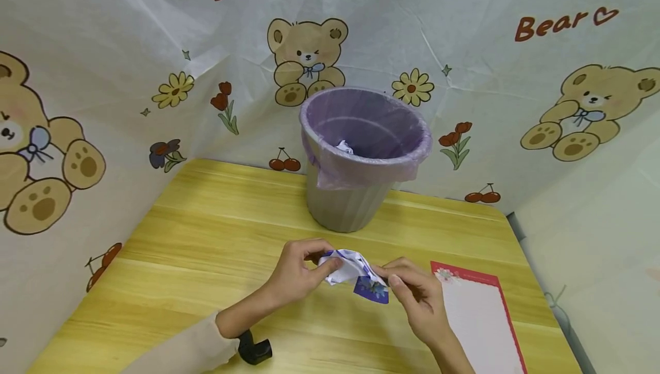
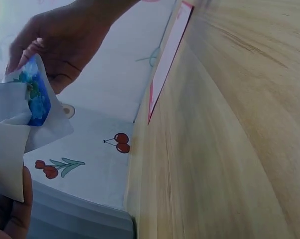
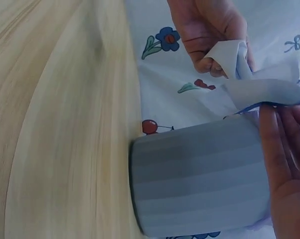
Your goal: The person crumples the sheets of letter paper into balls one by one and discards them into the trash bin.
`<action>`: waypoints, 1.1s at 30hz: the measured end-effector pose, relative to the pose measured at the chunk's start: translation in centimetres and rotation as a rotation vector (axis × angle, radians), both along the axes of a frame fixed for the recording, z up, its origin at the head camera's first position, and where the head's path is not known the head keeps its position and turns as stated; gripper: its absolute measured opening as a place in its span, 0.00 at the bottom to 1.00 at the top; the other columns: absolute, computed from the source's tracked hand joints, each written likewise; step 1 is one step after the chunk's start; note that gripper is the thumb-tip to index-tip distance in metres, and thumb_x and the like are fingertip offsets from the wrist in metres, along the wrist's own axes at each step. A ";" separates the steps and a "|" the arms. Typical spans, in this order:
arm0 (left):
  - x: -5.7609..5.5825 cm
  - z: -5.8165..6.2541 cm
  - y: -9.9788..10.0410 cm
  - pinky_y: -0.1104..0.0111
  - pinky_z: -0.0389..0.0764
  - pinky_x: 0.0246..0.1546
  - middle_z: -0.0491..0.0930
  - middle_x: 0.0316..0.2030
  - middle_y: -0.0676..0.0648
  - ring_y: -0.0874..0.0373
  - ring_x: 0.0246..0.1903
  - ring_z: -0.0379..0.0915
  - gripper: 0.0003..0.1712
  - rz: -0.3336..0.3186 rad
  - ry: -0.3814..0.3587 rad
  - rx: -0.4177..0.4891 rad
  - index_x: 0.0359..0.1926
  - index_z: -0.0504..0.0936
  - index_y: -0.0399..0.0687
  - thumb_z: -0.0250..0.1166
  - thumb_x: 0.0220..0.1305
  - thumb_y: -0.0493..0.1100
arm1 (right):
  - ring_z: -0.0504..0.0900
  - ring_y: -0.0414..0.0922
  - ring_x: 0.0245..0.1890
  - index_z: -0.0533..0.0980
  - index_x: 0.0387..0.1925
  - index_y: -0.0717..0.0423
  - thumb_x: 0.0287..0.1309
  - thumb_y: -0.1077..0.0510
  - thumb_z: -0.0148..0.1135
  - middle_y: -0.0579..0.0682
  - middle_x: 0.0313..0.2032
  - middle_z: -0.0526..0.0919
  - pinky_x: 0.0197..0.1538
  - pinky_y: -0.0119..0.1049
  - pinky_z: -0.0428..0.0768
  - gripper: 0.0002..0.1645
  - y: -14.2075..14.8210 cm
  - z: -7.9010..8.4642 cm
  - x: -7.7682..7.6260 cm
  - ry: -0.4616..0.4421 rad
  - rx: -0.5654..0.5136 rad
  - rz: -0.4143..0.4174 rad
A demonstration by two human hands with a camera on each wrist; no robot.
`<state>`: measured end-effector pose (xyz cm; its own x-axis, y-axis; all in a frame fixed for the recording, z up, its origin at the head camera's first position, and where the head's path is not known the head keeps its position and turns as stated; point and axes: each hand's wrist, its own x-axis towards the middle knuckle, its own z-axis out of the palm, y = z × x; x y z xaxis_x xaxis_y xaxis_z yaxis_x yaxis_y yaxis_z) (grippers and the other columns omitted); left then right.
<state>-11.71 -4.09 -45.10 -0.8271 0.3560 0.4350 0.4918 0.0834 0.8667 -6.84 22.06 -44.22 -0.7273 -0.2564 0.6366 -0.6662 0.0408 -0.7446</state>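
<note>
Both hands grip one crumpled sheet of paper (image 1: 349, 268), white with a blue flower-printed part, held up over the table in front of the bin. On its left side the left hand (image 1: 296, 274) pinches the folded paper, thumb on the near face. The right hand (image 1: 420, 299) pinches the other end, near the blue corner. In the left wrist view the paper (image 2: 10, 154) shows loose folds, with the blue print facing that camera. From the right wrist view, the fingers (image 3: 275, 149) of the right hand lie against the paper's underside.
A grey bin (image 1: 345, 202) with a purple liner stands at the table's back, a white crumpled piece (image 1: 344, 147) inside. A red-bordered sheet (image 1: 479, 311) lies at the right. A black object (image 1: 255, 351) sits beside the left sleeve. Bear-print cloth (image 1: 222, 30) hangs behind.
</note>
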 end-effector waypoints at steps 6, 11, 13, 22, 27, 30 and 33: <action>0.0 -0.5 0.3 0.69 0.89 0.33 0.91 0.33 0.48 0.67 0.30 0.83 0.11 0.005 0.028 0.052 0.37 0.89 0.49 0.69 0.66 0.28 | 0.90 0.43 0.48 0.83 0.56 0.71 0.61 0.85 0.62 0.56 0.49 0.89 0.50 0.33 0.91 0.24 -0.4 -0.1 -0.1 -0.040 -0.013 0.116; 0.3 -0.5 0.8 0.69 0.89 0.33 0.91 0.32 0.49 0.69 0.30 0.82 0.13 -0.017 0.062 0.053 0.37 0.89 0.49 0.68 0.65 0.26 | 0.88 0.44 0.41 0.80 0.59 0.74 0.58 0.82 0.69 0.59 0.52 0.86 0.44 0.32 0.91 0.26 -0.7 -0.5 -0.1 -0.092 -0.062 0.107; 0.4 -0.4 0.9 0.69 0.89 0.33 0.91 0.32 0.49 0.69 0.31 0.82 0.13 -0.025 0.070 0.054 0.36 0.89 0.49 0.69 0.65 0.26 | 0.86 0.41 0.37 0.79 0.59 0.72 0.56 0.82 0.70 0.56 0.50 0.86 0.39 0.30 0.90 0.28 -0.9 -0.5 -0.1 -0.126 -0.046 0.068; 0.7 -0.6 1.5 0.69 0.89 0.34 0.91 0.33 0.49 0.70 0.32 0.82 0.13 -0.067 0.120 0.068 0.36 0.91 0.48 0.71 0.62 0.25 | 0.76 0.38 0.27 0.87 0.44 0.55 0.57 0.75 0.75 0.50 0.32 0.87 0.27 0.31 0.79 0.17 -1.3 -0.4 0.3 -0.205 0.127 -0.157; 0.8 -0.8 1.5 0.69 0.89 0.34 0.90 0.33 0.48 0.70 0.33 0.82 0.12 -0.102 0.129 0.067 0.38 0.91 0.47 0.70 0.64 0.26 | 0.71 0.37 0.23 0.85 0.38 0.53 0.59 0.73 0.76 0.49 0.28 0.84 0.23 0.31 0.74 0.13 -1.3 -0.2 0.4 -0.216 0.173 -0.172; 0.5 -0.9 1.0 0.67 0.91 0.38 0.91 0.36 0.47 0.68 0.35 0.85 0.10 -0.138 0.109 0.057 0.42 0.91 0.47 0.71 0.67 0.29 | 0.70 0.38 0.23 0.84 0.36 0.53 0.58 0.73 0.76 0.49 0.26 0.82 0.23 0.30 0.73 0.13 -1.2 -0.2 0.4 -0.209 0.178 -0.164; 0.3 -1.1 0.1 0.65 0.90 0.49 0.92 0.43 0.48 0.65 0.42 0.87 0.08 -0.168 0.048 0.030 0.48 0.91 0.48 0.69 0.73 0.34 | 0.70 0.39 0.22 0.84 0.36 0.51 0.57 0.73 0.76 0.48 0.26 0.82 0.22 0.30 0.72 0.15 -1.2 -0.2 0.3 -0.188 0.184 -0.177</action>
<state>-11.39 -3.95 -46.17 -0.7349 0.4742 0.4848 0.5374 -0.0288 0.8428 -6.56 20.91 -44.39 -0.8714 -0.2139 0.4415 -0.4882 0.2887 -0.8236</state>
